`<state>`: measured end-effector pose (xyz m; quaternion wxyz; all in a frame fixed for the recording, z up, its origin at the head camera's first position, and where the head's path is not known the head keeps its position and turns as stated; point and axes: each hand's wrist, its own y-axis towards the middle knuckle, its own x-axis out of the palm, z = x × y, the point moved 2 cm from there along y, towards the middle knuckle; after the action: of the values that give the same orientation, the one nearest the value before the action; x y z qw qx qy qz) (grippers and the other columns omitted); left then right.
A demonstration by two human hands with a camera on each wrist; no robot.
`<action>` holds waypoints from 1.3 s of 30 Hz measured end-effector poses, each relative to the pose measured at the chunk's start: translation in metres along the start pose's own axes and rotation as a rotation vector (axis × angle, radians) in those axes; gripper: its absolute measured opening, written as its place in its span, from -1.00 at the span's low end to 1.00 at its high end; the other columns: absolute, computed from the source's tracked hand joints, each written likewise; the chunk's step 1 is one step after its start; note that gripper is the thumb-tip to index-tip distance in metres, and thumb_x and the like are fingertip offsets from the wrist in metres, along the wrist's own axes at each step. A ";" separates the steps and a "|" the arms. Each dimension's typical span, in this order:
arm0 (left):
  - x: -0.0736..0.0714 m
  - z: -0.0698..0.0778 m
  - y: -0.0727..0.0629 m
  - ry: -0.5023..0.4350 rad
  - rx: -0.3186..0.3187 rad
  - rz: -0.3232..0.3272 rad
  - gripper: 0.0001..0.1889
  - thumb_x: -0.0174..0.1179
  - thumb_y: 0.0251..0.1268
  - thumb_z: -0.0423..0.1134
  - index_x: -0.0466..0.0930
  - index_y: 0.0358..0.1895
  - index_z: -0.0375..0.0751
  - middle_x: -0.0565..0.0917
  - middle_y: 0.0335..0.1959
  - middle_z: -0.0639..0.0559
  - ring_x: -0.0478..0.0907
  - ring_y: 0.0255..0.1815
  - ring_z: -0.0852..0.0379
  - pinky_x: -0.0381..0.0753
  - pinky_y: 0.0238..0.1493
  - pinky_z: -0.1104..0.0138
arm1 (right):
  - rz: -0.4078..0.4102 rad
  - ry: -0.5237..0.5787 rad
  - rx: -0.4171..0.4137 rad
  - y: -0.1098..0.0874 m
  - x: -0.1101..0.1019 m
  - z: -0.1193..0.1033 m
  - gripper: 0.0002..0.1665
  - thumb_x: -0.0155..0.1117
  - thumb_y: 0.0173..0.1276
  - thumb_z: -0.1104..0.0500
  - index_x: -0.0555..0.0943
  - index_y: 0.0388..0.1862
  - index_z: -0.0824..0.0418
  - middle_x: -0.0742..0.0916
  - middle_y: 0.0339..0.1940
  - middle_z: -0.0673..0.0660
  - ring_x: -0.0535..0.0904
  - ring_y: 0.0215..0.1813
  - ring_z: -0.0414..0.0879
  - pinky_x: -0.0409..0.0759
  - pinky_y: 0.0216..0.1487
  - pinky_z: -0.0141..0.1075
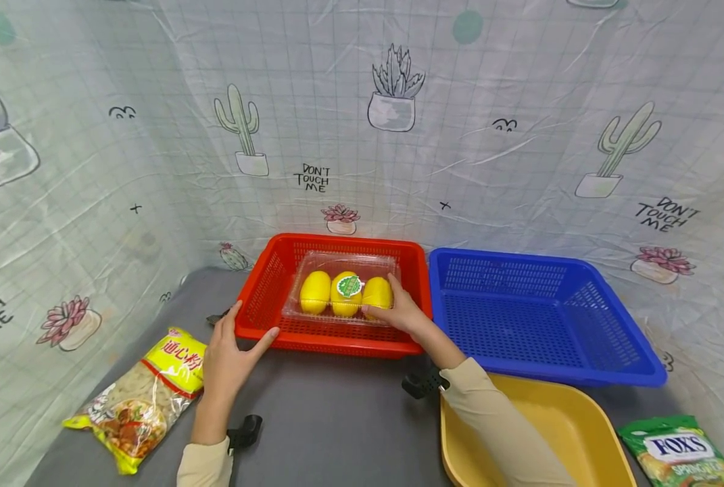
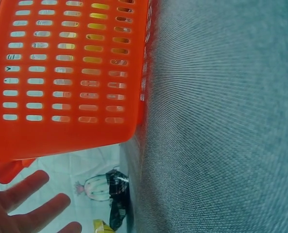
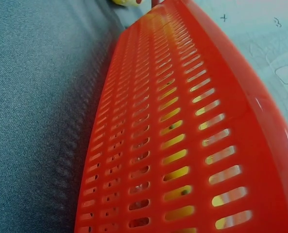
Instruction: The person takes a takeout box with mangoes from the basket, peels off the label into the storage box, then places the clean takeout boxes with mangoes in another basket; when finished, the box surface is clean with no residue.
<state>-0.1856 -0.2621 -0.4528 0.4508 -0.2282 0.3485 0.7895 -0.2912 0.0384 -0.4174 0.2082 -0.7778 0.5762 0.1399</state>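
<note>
In the head view, a clear plastic box (image 1: 298, 302) of yellow oval fruit, with a green-and-white label, lies inside the red basket (image 1: 337, 343). My right hand (image 1: 405, 312) holds the box's right end, thumb at its front and a finger over the lid; the other fingers are hidden. My left hand (image 1: 228, 352) is at the basket's left front corner, thumb and fingers spread, holding nothing. In the left wrist view, its spread fingers (image 2: 42, 213) appear below the basket corner. The right wrist view shows the basket's slotted wall (image 3: 148, 121), with yellow behind the slots, but not the hand.
A blue basket (image 1: 489, 331) stands right of the red one. In front of it is a yellow tray (image 1: 556, 412), partly under my right forearm. A green FOX'S packet (image 1: 681, 450) lies at far right, and a pasta bag (image 1: 149, 399) at left. A patterned curtain (image 1: 362, 135) hangs behind.
</note>
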 end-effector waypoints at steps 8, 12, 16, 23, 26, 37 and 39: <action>0.004 0.000 0.002 -0.025 0.029 0.032 -0.09 0.38 0.09 0.13 0.21 0.47 -0.16 0.35 0.34 -0.27 0.33 0.31 -0.24 0.35 0.25 -0.19 | 0.026 -0.050 0.022 0.000 -0.002 -0.003 0.07 0.41 0.22 0.00 0.04 0.57 0.15 0.28 0.42 0.37 0.21 0.37 0.27 0.35 0.31 0.17; 0.005 0.000 0.002 -0.035 0.043 0.047 -0.09 0.40 0.07 0.11 0.23 0.47 -0.16 0.36 0.33 -0.26 0.34 0.31 -0.24 0.35 0.24 -0.19 | 0.038 -0.029 0.027 0.000 -0.002 -0.003 0.04 0.44 0.19 0.01 0.10 0.54 0.13 0.30 0.37 0.36 0.20 0.34 0.26 0.39 0.28 0.16; 0.006 -0.001 0.002 -0.034 0.053 0.052 -0.09 0.41 0.06 0.10 0.23 0.46 -0.16 0.37 0.33 -0.26 0.34 0.30 -0.24 0.35 0.25 -0.18 | 0.038 -0.015 0.033 -0.001 -0.002 -0.002 0.02 0.46 0.16 0.01 0.14 0.51 0.11 0.30 0.36 0.35 0.17 0.35 0.26 0.39 0.27 0.17; 0.006 -0.002 0.002 -0.040 0.049 0.048 -0.09 0.41 0.06 0.10 0.23 0.46 -0.14 0.34 0.33 -0.26 0.34 0.30 -0.25 0.35 0.24 -0.19 | 0.004 0.058 0.024 -0.001 -0.002 -0.001 0.00 0.49 0.13 0.01 0.19 0.49 0.04 0.21 0.42 0.34 0.05 0.40 0.28 0.32 0.31 0.21; 0.006 -0.002 0.002 -0.041 0.043 0.042 -0.09 0.41 0.06 0.10 0.23 0.47 -0.13 0.34 0.33 -0.26 0.34 0.29 -0.25 0.35 0.23 -0.20 | -0.016 0.081 0.013 -0.001 -0.002 0.000 0.00 0.49 0.14 0.01 0.19 0.50 0.03 0.20 0.43 0.35 0.06 0.40 0.29 0.43 0.24 0.15; 0.005 -0.003 0.000 -0.036 0.025 0.032 -0.10 0.38 0.10 0.12 0.20 0.48 -0.12 0.31 0.33 -0.28 0.34 0.27 -0.28 0.35 0.22 -0.23 | -0.031 0.172 -0.072 0.000 0.000 -0.002 -0.03 0.48 0.16 0.05 0.20 0.49 0.04 0.35 0.42 0.22 0.36 0.30 0.18 0.55 0.16 -0.03; 0.005 -0.003 -0.001 -0.039 0.025 0.036 -0.11 0.38 0.10 0.11 0.21 0.47 -0.13 0.31 0.33 -0.28 0.34 0.26 -0.29 0.36 0.21 -0.23 | -0.028 0.180 -0.072 -0.001 0.000 -0.002 -0.03 0.49 0.16 0.05 0.20 0.49 0.03 0.35 0.42 0.22 0.35 0.32 0.19 0.53 0.19 0.01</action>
<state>-0.1872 -0.2615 -0.4588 0.4460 -0.2008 0.3538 0.7972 -0.2901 0.0374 -0.4151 0.1295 -0.8021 0.5765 0.0870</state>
